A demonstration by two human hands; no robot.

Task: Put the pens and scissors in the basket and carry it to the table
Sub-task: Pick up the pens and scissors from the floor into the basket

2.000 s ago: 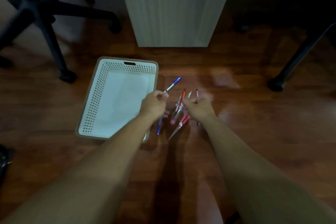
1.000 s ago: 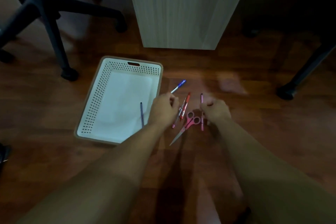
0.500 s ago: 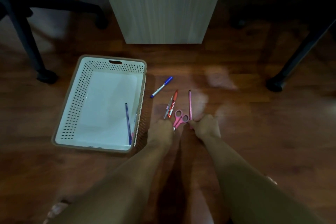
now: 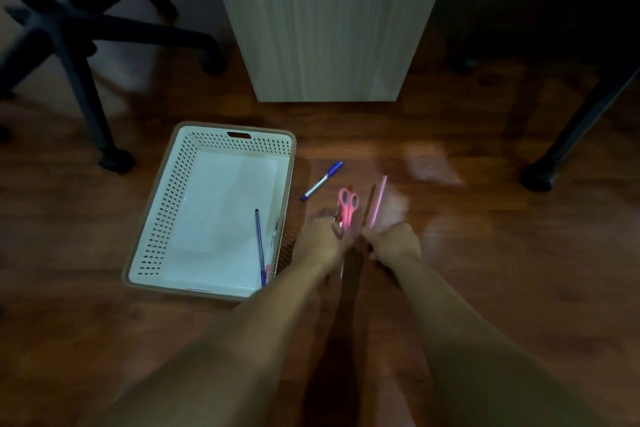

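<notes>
A white perforated basket (image 4: 166, 198) with a brown rim sits on the wooden floor at left. A thin blue pen (image 4: 259, 243) lies inside it along its right wall. A blue-capped marker (image 4: 321, 181) lies on the floor just right of the basket. My left hand (image 4: 320, 243) is shut on the pink scissors (image 4: 347, 204), handles pointing away, together with a red pen that is mostly hidden. My right hand (image 4: 393, 243) is shut on a pink pen (image 4: 378, 199), lifted off the floor and blurred.
A pale wood cabinet panel (image 4: 329, 17) stands just beyond the pens. A black office chair base (image 4: 76, 28) with castors is at far left. Another dark chair leg (image 4: 568, 135) is at right. Open floor lies in front and to the right.
Both hands have closed and lifted: the left raised the scissors and red pen, the right raised the pink pen. Earlier a blue pen went into the basket.
</notes>
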